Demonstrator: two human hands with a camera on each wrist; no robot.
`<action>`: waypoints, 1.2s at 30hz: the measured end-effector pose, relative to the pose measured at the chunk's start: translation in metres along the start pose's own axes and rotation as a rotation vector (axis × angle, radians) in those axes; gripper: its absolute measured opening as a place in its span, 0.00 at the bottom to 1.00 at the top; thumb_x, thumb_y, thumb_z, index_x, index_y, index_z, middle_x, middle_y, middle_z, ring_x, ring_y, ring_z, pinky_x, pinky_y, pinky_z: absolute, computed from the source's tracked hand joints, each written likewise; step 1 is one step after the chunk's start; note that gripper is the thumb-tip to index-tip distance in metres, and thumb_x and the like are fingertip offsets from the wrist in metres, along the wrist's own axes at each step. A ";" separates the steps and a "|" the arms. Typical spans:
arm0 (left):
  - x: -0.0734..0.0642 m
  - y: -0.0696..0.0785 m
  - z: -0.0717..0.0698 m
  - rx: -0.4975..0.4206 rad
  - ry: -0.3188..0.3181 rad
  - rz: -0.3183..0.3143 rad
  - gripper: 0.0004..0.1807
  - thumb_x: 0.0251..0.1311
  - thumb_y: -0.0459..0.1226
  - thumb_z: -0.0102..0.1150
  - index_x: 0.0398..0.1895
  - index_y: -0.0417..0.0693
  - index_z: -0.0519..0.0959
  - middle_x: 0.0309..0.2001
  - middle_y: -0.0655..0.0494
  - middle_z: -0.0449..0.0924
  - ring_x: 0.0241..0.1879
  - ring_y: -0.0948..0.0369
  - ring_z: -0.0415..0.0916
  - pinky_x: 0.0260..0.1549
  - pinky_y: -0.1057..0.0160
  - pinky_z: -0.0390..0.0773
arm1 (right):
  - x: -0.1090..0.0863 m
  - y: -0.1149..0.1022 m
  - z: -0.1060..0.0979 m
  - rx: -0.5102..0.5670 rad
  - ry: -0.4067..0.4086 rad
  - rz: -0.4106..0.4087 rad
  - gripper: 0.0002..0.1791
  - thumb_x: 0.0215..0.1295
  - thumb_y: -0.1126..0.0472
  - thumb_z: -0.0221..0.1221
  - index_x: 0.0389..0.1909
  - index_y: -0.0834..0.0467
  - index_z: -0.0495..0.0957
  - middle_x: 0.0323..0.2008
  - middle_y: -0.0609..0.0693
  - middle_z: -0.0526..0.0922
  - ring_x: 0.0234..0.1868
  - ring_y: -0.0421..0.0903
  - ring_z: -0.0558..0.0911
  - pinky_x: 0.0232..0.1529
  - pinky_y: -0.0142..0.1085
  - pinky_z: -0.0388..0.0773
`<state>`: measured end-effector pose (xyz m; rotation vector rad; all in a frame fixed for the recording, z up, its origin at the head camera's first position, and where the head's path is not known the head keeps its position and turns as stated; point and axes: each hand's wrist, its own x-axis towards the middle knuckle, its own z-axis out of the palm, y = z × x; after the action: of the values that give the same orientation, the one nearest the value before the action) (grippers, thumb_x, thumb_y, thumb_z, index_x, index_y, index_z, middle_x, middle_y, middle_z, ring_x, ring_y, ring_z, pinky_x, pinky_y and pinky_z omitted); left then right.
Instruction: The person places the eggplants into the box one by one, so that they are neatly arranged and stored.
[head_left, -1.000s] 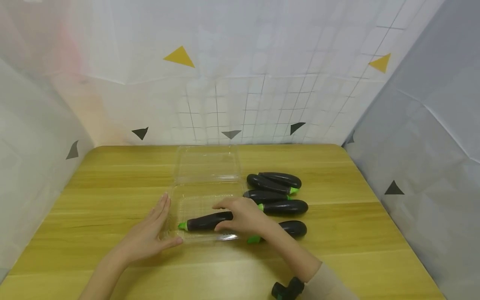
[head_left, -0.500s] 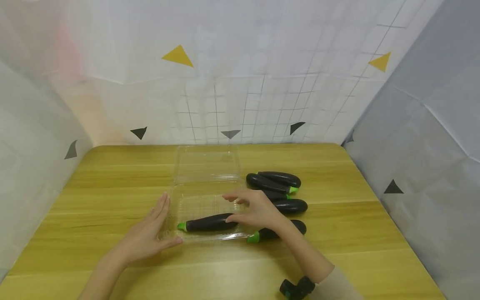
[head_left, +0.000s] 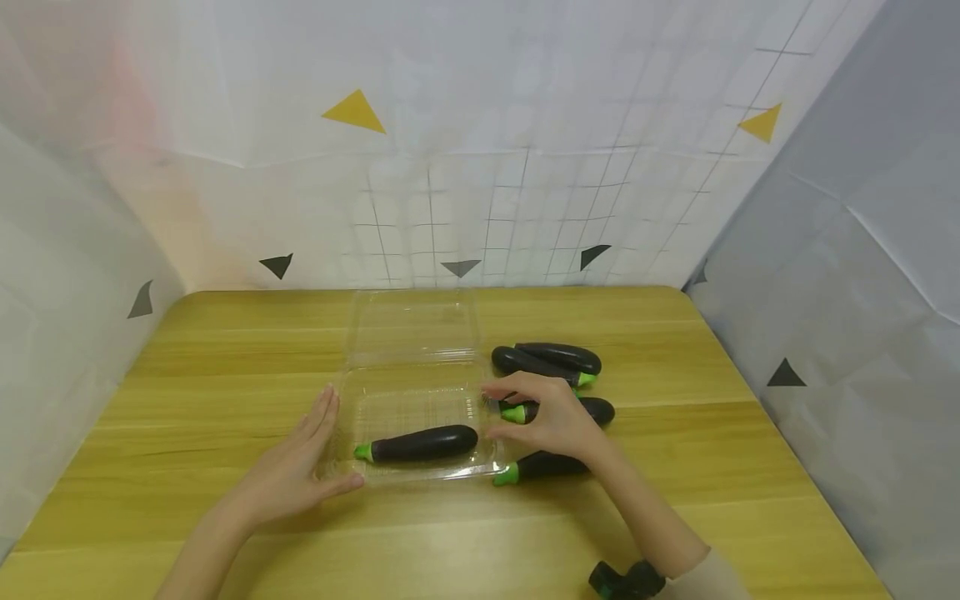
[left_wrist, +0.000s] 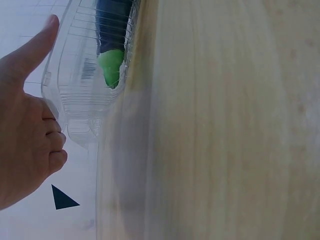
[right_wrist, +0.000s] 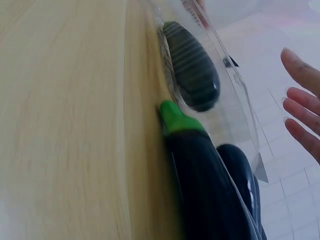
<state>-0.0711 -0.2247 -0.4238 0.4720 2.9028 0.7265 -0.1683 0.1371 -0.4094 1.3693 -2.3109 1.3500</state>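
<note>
A clear plastic clamshell box (head_left: 412, 406) lies on the table with its lid (head_left: 416, 325) folded back. One eggplant (head_left: 431, 444) lies inside along the near side, green stem to the left. My left hand (head_left: 288, 468) rests at the box's left edge, fingers extended and thumb at the near corner; in the left wrist view the thumb (left_wrist: 37, 50) overlaps the box wall. Over the box's right edge hovers my right hand (head_left: 555, 421), fingers spread apart and holding nothing. Beneath its wrist lies another eggplant (head_left: 543, 467), its stem pointing at the box.
More eggplants lie right of the box: one (head_left: 600, 411) partly behind my right hand, and a pair (head_left: 562, 357) farther back. All this is on a wooden table (head_left: 225, 375). White sheeting (head_left: 465, 125) with triangle marks walls in the back and sides.
My right hand has let go of the eggplant in the box and moved right, off it to the box's right edge. The left hand has stayed at the box's left edge.
</note>
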 end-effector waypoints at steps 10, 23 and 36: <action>0.000 0.001 -0.001 -0.004 -0.009 -0.001 0.61 0.56 0.65 0.56 0.76 0.41 0.35 0.76 0.44 0.28 0.70 0.35 0.42 0.48 0.37 0.73 | -0.018 -0.002 -0.026 -0.043 -0.006 0.075 0.29 0.45 0.60 0.76 0.52 0.55 0.80 0.48 0.48 0.84 0.48 0.45 0.83 0.43 0.42 0.82; 0.002 -0.001 0.002 -0.007 -0.021 -0.011 0.61 0.56 0.64 0.58 0.77 0.43 0.34 0.77 0.45 0.28 0.71 0.36 0.42 0.29 0.56 0.79 | -0.040 -0.002 -0.050 -0.121 -0.028 0.072 0.31 0.41 0.62 0.78 0.51 0.54 0.80 0.48 0.49 0.84 0.48 0.43 0.82 0.45 0.40 0.81; 0.000 0.002 -0.001 -0.016 -0.016 -0.002 0.61 0.56 0.64 0.57 0.76 0.41 0.35 0.76 0.45 0.27 0.70 0.34 0.43 0.47 0.38 0.74 | -0.056 -0.002 -0.072 -0.222 -0.023 0.058 0.31 0.42 0.61 0.77 0.51 0.54 0.81 0.47 0.49 0.85 0.48 0.42 0.82 0.47 0.34 0.80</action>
<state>-0.0704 -0.2237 -0.4224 0.4713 2.8799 0.7423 -0.1561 0.2262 -0.3939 1.2650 -2.4458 1.0578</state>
